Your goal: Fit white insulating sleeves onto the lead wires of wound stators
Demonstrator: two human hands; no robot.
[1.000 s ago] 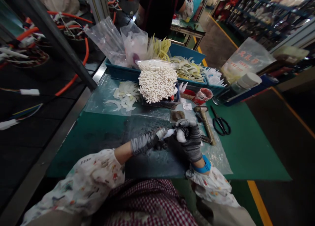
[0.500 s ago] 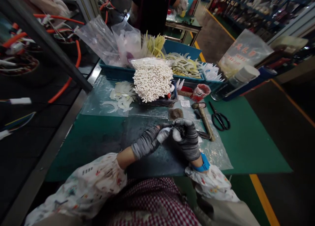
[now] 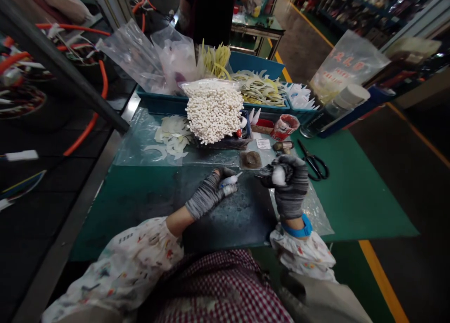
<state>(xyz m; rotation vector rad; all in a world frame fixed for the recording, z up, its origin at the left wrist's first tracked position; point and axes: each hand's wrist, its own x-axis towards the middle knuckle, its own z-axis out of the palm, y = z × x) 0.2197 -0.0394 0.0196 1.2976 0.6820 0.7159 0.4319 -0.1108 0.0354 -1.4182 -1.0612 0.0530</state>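
Observation:
My left hand [image 3: 211, 194], in a grey striped glove, is closed on a small white piece with a pointed tip [image 3: 229, 180], held over the dark mat [image 3: 225, 224]. My right hand [image 3: 290, 184], gloved alike with a pale thumb tip, is closed around something dark whose thin end points left; its kind is unclear. It hovers above the hammer [image 3: 283, 145], hiding most of the handle. Just left of that hand lies a small square block with a round brown lump [image 3: 251, 160]. Black-handled scissors [image 3: 314, 163] rest to its right.
Behind the mat stands a bag of thin white sticks [image 3: 214, 111], with blue trays [image 3: 161, 105] of pale curved strips [image 3: 262, 89]. Flat pale pieces [image 3: 173, 135] lie on plastic at left. A red cup [image 3: 285, 126] and a bottle [image 3: 333, 109] are at right. Another person [image 3: 213, 13] stands beyond.
My hands have moved apart. The right one went right and slightly up, over the hammer handle, while the left stayed near its place with the white piece now more visible.

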